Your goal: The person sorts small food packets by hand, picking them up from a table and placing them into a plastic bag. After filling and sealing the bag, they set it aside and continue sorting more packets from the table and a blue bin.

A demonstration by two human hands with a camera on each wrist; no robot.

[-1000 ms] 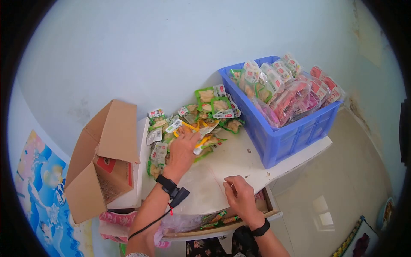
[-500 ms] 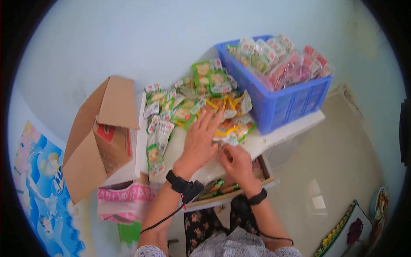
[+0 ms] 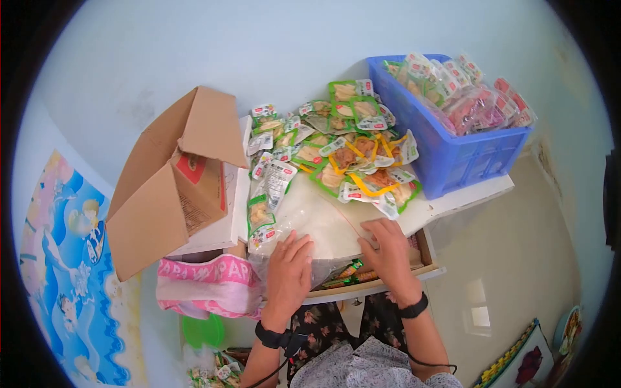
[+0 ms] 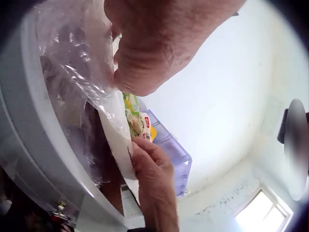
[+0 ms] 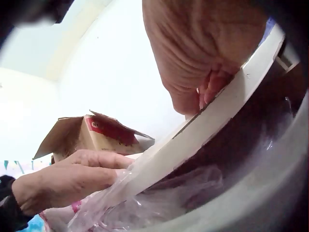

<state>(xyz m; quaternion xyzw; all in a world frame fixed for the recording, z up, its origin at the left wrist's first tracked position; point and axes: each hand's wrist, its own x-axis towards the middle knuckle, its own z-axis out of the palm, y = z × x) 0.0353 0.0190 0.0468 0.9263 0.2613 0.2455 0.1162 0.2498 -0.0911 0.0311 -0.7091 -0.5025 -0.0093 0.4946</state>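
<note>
My left hand (image 3: 289, 275) rests at the front edge of the white tabletop (image 3: 323, 213), its fingers fairly straight over a clear plastic bag (image 5: 118, 208). The bag drapes down over the edge into the drawer below. A little to the right, my right hand (image 3: 390, 258) touches the tabletop near the same edge, with fingers bent and fingertips partly hidden under the palm. Beyond both hands lies a heap of green-trimmed food packets (image 3: 309, 153). Several yellow-trimmed packets (image 3: 346, 157) lie on its right side.
A blue crate (image 3: 479, 155) full of bagged packets stands at the back right. On the left is an opened cardboard box (image 3: 149, 220). Below the tabletop, an open drawer (image 3: 424, 268) holds narrow green-and-orange packets (image 3: 349, 268); a pink-and-white cloth (image 3: 210, 284) hangs beside it.
The yellow-trimmed packets moved right onto the heap, pushed by my left hand. That hand then left them and drew back to the table's front edge. My right hand shifted to the right.
</note>
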